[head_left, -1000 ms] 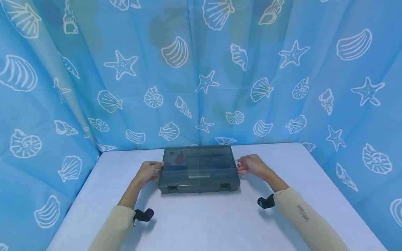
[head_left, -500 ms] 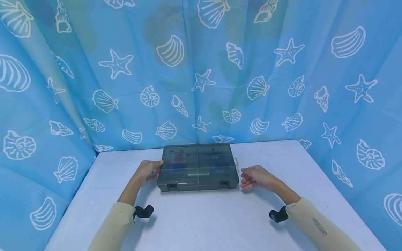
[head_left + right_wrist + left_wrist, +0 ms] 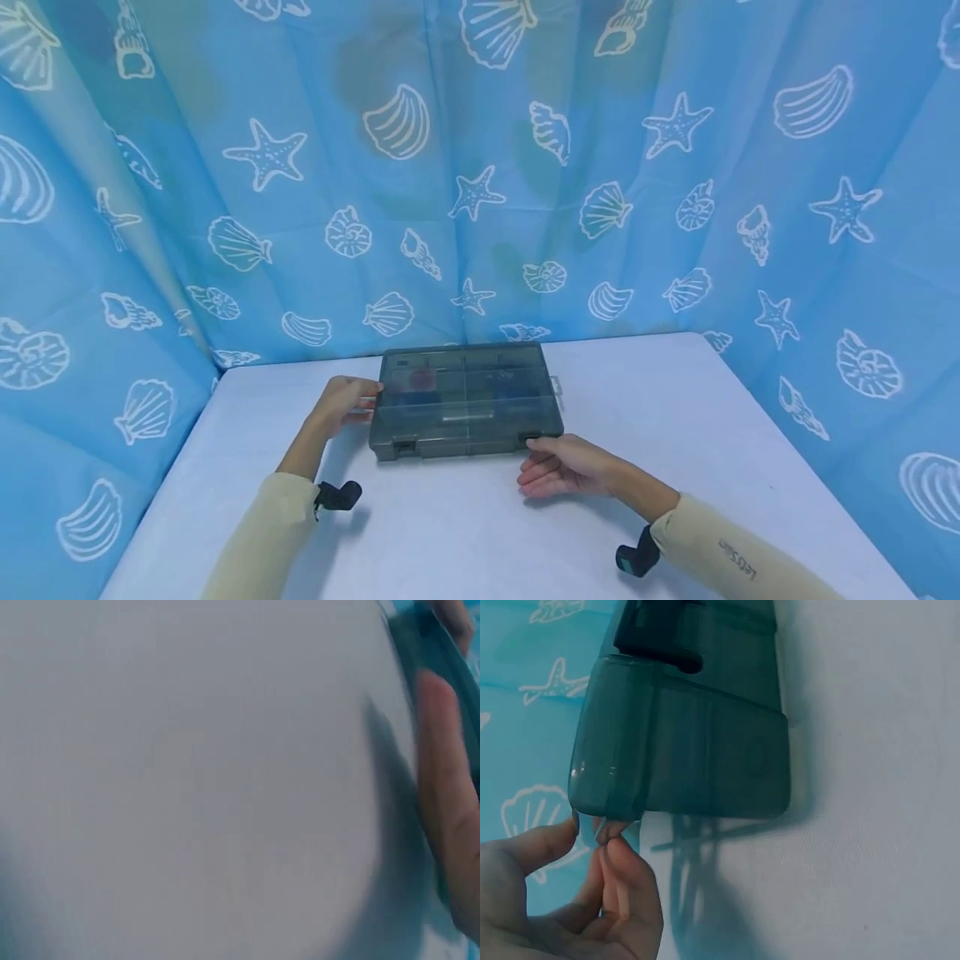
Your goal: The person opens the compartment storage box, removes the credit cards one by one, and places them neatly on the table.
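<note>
A grey see-through storage box (image 3: 438, 417) with compartments lies with its lid down near the table's back edge. Two dark latches mark its front side, a left latch (image 3: 406, 447) and a right latch (image 3: 527, 437). At the box's left side, my left hand (image 3: 345, 402) holds its edge; thumb and curled fingers meet by a pale strip there in the left wrist view. My right hand (image 3: 567, 467) is at the front right corner, thumb at the right latch and fingers extended below it. Blur in the right wrist view hides whether the thumb presses.
A clear loop handle (image 3: 556, 385) sticks out from the box's right side. Red and blue shapes show dimly through the lid. White cloth covers the table (image 3: 442, 533). A blue shell-print curtain (image 3: 480, 250) hangs behind and on both sides.
My right hand has left the box's right side, pulled back, and come round leftward to the front right latch. The left hand has stayed at the left side. The view has shifted slightly.
</note>
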{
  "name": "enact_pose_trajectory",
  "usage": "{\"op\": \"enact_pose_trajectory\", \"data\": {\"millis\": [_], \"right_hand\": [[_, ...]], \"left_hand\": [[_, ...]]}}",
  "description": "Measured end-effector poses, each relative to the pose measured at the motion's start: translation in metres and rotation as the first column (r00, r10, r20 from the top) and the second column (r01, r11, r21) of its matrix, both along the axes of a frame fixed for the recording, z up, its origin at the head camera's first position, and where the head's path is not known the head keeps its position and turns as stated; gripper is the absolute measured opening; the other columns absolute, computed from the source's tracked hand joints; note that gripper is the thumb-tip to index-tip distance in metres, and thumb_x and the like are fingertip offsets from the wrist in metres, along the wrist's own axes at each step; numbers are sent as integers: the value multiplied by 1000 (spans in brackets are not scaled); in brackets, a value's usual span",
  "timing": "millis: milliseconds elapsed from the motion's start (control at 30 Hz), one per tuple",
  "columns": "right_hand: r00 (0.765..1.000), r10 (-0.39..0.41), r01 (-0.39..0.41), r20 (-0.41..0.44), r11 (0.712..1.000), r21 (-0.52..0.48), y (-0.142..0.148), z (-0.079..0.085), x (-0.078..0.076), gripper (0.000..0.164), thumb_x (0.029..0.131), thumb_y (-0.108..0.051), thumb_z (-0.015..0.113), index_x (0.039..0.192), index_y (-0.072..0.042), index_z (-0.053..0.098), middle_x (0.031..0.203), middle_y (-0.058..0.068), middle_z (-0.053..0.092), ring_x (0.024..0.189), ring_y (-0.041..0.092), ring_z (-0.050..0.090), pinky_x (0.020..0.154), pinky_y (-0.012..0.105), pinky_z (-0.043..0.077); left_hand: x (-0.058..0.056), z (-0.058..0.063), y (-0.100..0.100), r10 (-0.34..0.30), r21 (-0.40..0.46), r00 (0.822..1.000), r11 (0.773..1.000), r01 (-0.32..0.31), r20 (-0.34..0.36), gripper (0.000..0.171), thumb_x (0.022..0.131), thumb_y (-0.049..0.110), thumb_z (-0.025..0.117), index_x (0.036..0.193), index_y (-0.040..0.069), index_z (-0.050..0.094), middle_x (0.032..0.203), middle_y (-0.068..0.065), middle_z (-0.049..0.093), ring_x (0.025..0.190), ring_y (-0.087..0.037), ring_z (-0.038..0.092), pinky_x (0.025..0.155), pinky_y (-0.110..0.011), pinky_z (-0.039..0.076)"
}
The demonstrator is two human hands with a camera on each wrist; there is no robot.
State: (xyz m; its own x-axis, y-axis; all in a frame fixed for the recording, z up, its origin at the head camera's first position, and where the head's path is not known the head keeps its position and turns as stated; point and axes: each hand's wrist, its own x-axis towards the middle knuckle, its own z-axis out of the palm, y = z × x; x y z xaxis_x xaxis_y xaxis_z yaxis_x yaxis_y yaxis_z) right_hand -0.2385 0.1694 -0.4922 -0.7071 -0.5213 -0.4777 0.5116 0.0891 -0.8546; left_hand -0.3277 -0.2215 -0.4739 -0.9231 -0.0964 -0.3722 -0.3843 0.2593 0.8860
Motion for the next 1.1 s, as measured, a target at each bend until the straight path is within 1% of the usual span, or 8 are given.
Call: {"op": "enact_pose_trajectory", "data": {"millis": [67,133,267,400,567,733,833,1100], "right_hand": [[996,-78,82,40,993,-88,-6,-3,3,57,101,-35,49,124,18,49,110,26,66,102,34,67,90,42,53],[986,-151,161,74,975,-154,-11,-6,3,60,101,-35,49,127,19,44,116,28,62,108,36,64,94,43,51],[966,-236,254,108,945,-207,-16,-8,1,60,101,-32,46,129,20,40,122,32,57,114,38,60,96,41,50],[960,-262,278,101,935,-219,-19,-11,-3,54,102,-28,44,129,18,40,121,31,57,113,37,60,95,40,50],[946,-311,324,91,916,-235,-22,-13,-16,49,101,-25,44,127,16,41,111,26,62,110,36,62,93,40,51],[930,-356,368,95,901,-231,-23,-16,-28,47,100,-25,44,125,15,44,104,22,66,103,33,66,92,39,52],[925,-369,380,92,896,-230,-24,-17,-31,47,99,-26,45,124,15,45,104,22,66,99,32,67,91,39,53],[921,-383,389,68,895,-218,-28,-16,-31,51,100,-28,45,124,17,46,107,24,64,101,34,66,92,40,52]], "left_hand": [[0,-2,0,2,10,1000,1000,-2,2,47,92,21,62,131,-4,55,130,-18,54,105,-30,59,76,-33,58],[-1,-3,0,4,21,1000,1000,-4,3,47,92,21,62,131,-4,55,129,-18,54,103,-29,59,75,-33,58],[-2,-1,0,1,11,1000,1000,0,-7,46,92,20,62,130,-5,55,127,-19,55,103,-30,60,74,-33,58],[-3,-1,5,23,-32,998,999,-25,-53,41,94,19,60,128,-3,57,123,-19,57,105,-32,60,77,-35,58],[-7,-3,17,80,-98,987,991,-94,-139,33,97,19,57,124,-1,60,116,-17,60,101,-30,61,79,-39,57],[-14,-2,22,99,-62,986,992,-108,-133,34,99,18,55,127,-1,59,122,-19,59,109,-32,59,86,-39,55],[-18,-1,25,119,-55,984,990,-127,-132,34,99,18,55,127,0,59,122,-17,59,109,-31,59,86,-37,55],[-20,-2,30,164,-101,975,978,-181,-151,32,100,19,55,126,2,62,120,-14,61,108,-27,60,86,-39,56]]}}
